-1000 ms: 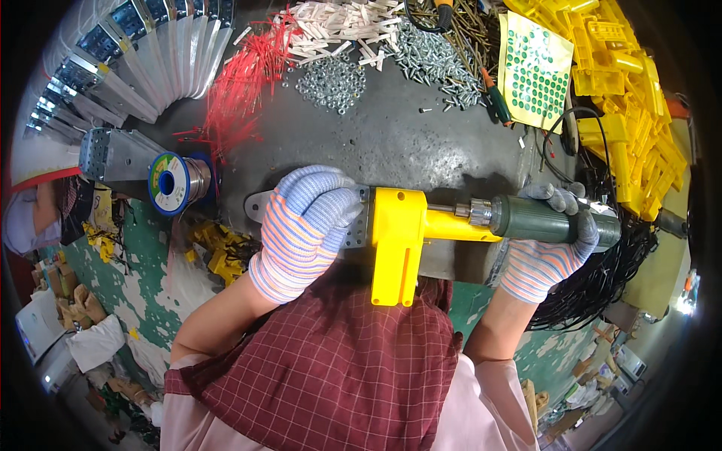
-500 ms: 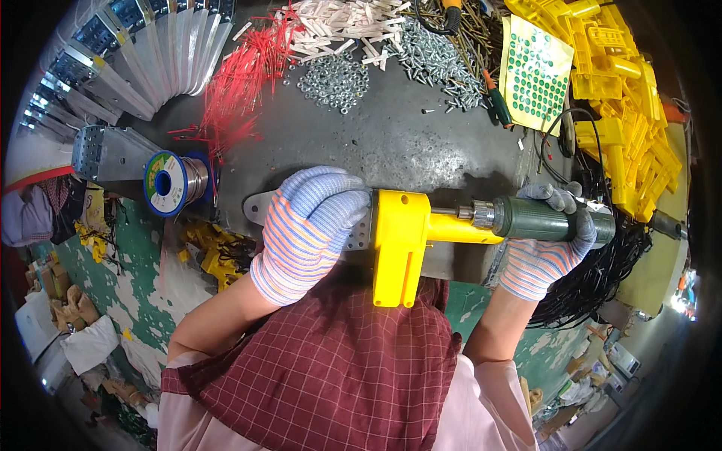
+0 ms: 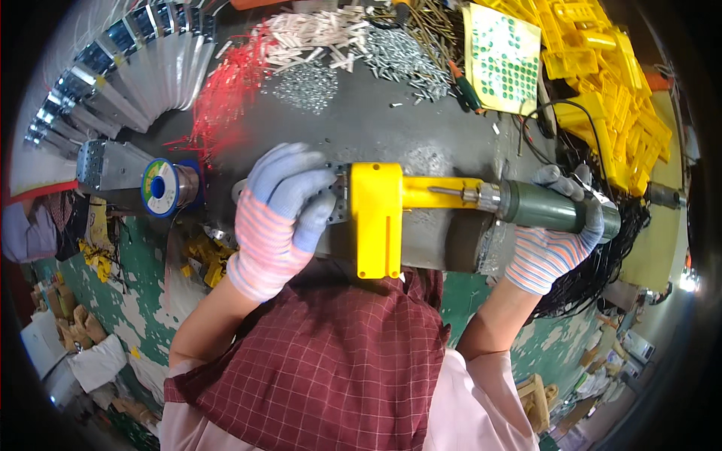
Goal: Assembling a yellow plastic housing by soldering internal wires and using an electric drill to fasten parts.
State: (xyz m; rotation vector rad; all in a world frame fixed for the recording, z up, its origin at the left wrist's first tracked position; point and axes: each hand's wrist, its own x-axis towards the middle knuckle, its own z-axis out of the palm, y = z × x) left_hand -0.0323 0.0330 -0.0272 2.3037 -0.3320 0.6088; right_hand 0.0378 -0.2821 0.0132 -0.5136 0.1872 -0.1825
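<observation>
My gloved left hand [image 3: 280,214] curls its fingers over a perforated metal bracket [image 3: 341,197], covering much of it. Joined to the bracket's right side is a yellow plastic housing [image 3: 376,225], with a narrower yellow arm [image 3: 421,197] reaching right. My gloved right hand [image 3: 560,229] is wrapped around a green electric screwdriver [image 3: 538,207], held level and pointing left. The silver chuck [image 3: 486,196] and thin bit lie over the yellow arm in this view. A gap separates the bit's tip from the housing's thick block.
Solder wire [image 3: 169,186] on a spool stands left, beside metal brackets [image 3: 165,68]. Red wires [image 3: 226,98], nuts [image 3: 302,84], screws [image 3: 406,60] and a green-handled screwdriver [image 3: 468,90] lie at the back. Yellow housings [image 3: 602,83] pile up right, above black cables [image 3: 594,278].
The housing and bracket have shifted left with my left hand. The bit's tip now shows apart from the housing's block; before, it reached close to that block. The whole view has shifted slightly.
</observation>
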